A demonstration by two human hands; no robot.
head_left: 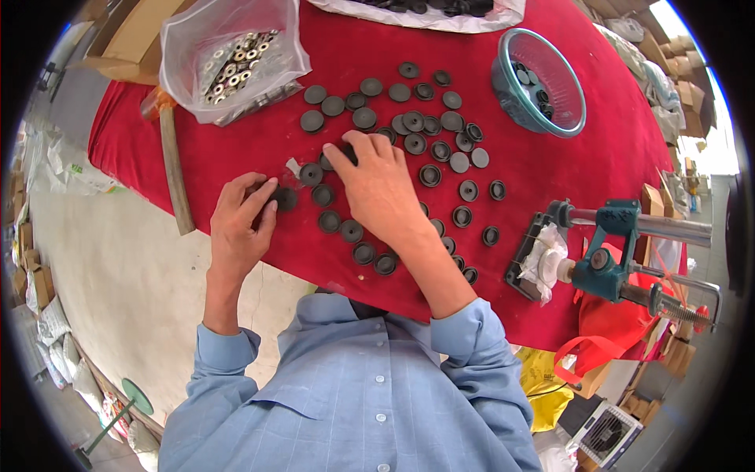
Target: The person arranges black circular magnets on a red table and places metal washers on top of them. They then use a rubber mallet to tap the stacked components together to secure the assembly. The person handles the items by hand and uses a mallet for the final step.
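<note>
Many dark round rubber-like caps (364, 118) lie scattered over the red cloth, some with the smooth side up and others showing a ringed, hollow side. At the cloth's near left, my left hand (240, 220) has its thumb and index finger closed at the edge of one dark cap (286, 200). To its right, my right hand (379, 185) reaches in among the caps, palm down. Its bent fingers are around another dark cap (351, 154), which they partly cover. A small pale scrap (293, 167) lies between the two hands.
A clear plastic-lined box (179, 75) of metal rings stands far left, by a wooden stick (174, 169). Far right is a teal basin (503, 86) holding more caps. A green hand press (602, 263) stands right, beside a red bag (617, 315). A white sack (440, 22) holds dark parts.
</note>
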